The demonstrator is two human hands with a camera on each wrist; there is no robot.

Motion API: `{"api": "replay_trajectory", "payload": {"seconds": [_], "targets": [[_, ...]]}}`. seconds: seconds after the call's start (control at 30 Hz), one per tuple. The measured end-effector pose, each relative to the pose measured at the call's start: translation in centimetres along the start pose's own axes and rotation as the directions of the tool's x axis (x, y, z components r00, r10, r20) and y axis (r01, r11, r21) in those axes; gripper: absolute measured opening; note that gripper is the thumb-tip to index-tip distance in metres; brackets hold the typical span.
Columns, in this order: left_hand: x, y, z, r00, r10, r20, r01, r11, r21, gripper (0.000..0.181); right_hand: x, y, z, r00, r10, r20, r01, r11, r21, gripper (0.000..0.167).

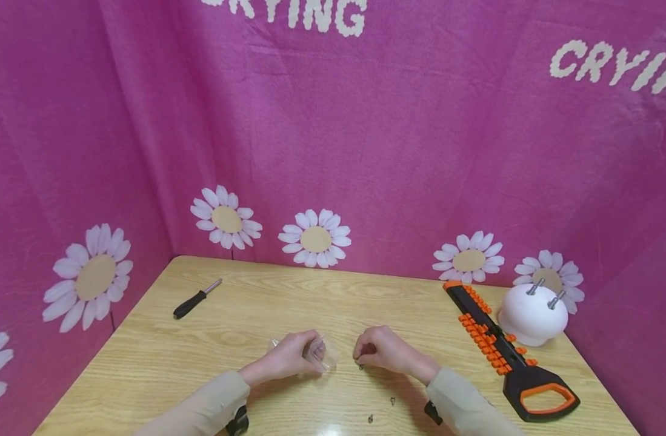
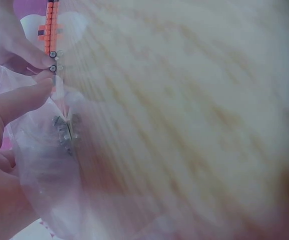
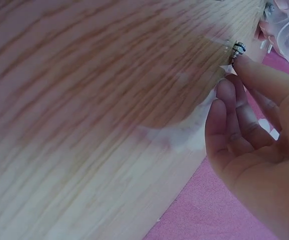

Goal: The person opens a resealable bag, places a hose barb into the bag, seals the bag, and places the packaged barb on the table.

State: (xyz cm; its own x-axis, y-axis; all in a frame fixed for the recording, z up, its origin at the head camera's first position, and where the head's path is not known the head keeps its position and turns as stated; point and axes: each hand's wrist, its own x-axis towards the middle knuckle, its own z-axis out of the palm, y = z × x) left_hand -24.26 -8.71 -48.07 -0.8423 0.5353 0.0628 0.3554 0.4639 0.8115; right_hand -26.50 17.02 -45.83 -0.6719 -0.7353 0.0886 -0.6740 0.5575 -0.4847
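Observation:
My left hand [image 1: 302, 353] grips a clear plastic bag [image 2: 49, 165] over the middle of the table. Small metal parts [image 2: 63, 132] show through the bag in the left wrist view. To the right of the bag, my right hand [image 1: 386, 349] is low over the tabletop, thumb and fingers brought together at a small screw [image 3: 239, 48] with dark rings on it. Whether a second small piece lies at those fingertips is hard to tell. Closer to the front edge, two small metal pieces [image 1: 392, 401] lie apart on the wood.
A black-handled screwdriver [image 1: 189, 306] lies at the back left of the wooden table [image 1: 311, 287]. On the right are a black and orange rack with a loop handle [image 1: 542, 399] and a white rounded object [image 1: 531, 318] with two metal pins. Pink curtains [image 1: 333, 139] surround the table.

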Motion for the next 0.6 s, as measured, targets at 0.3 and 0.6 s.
{"api": "replay_trajectory", "payload": {"seconds": [0.3, 0.6], "targets": [[0.01, -0.12, 0.0, 1.0, 0.018, -0.01, -0.018, 1.0, 0.018, 0.033, 0.11, 0.04, -0.05, 1.0, -0.023, -0.002, 0.023, 0.998, 0.053, 0.006], [0.03, -0.21, 0.06, 0.999, 0.032, -0.018, -0.032, 0.999, 0.044, 0.034, 0.47, -0.37, -0.49, 0.998, -0.023, -0.058, 0.029, 0.994, 0.106, 0.004]]}}
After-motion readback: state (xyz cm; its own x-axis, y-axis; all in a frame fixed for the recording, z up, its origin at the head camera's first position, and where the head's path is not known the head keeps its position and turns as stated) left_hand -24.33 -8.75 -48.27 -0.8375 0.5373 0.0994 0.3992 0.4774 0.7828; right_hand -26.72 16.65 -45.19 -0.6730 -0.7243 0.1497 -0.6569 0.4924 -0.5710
